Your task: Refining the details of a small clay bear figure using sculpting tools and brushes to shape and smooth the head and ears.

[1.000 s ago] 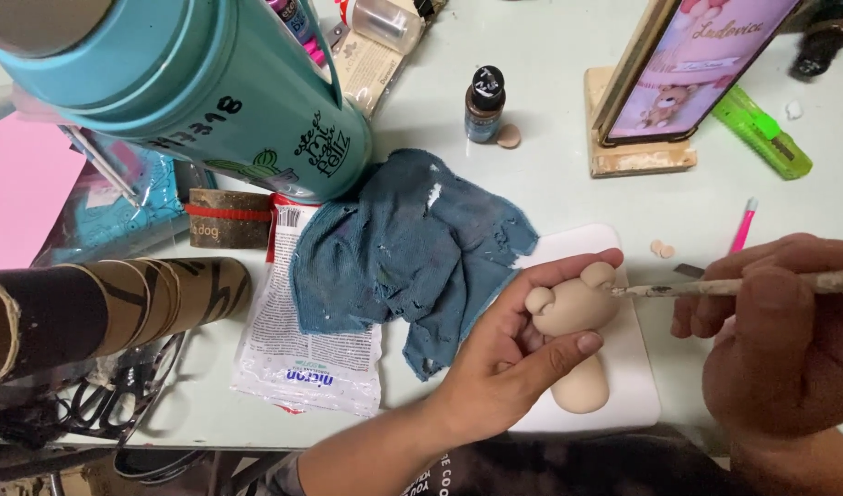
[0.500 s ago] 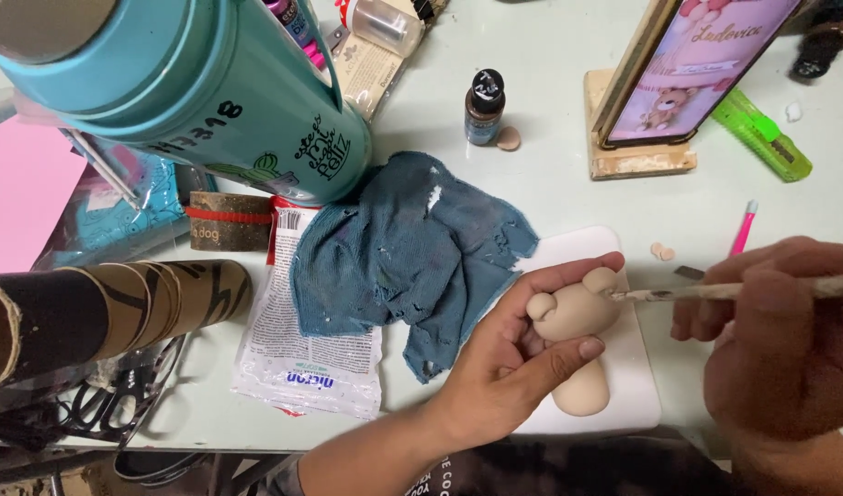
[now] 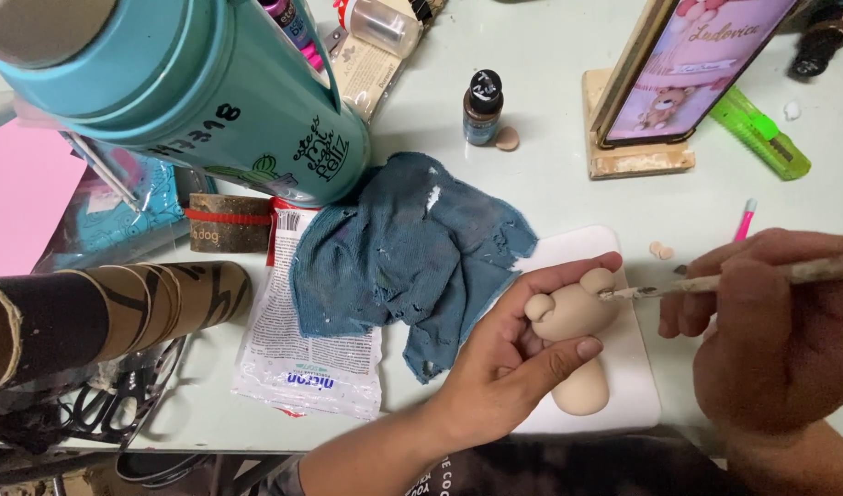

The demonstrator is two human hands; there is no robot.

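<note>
Two hands on the job. Left hand (image 3: 504,367) was closed around the clay head (image 3: 573,312), thumb across its lower front and fingers cupped behind. It was held just above the white board (image 3: 637,367). Right hand (image 3: 780,340) was clenched on a thin brush (image 3: 715,283), shaft running out to 3 o'clock and tip touching the head at the base of its upper ear.

Step in hand, as a judgement: working the seam where that ear meets the head. Any further stroke would call for a steady left-hand hold and light pressure, since the clay looked soft enough to dent.

Outward from the clay head:
- 6 o'clock: clay body lump (image 3: 582,390) lay on the board, partly under the left hand.
- 2 o'clock: small clay bits (image 3: 661,250) on the table, just off the board. Pink tool (image 3: 743,220) was beyond them.
- 9 to 10 o'clock: blue cloth (image 3: 403,248) lay crumpled, overlapping the board edge and a plastic packet (image 3: 302,349).
- 11 o'clock: small dark bottle (image 3: 483,106) with a clay disc (image 3: 507,139) beside it.
- 1 o'clock: phone (image 3: 688,69) propped in a wooden stand (image 3: 637,156), with a green lighter (image 3: 761,133) to its right.
- Far 10 o'clock: teal flask (image 3: 210,101). Cardboard tubes (image 3: 109,308) lay at 9 o'clock.

Counts:
- 1 head with 2 ears showing
- 1 body lump
- 1 disc
- 2 bits, as far as could be told
- 1 brush
- 1 board
- 1 cloth
- 1 bottle
- 1 phone
- 1 flask
- Tubes were nested, so their number couldn't be told.
</note>
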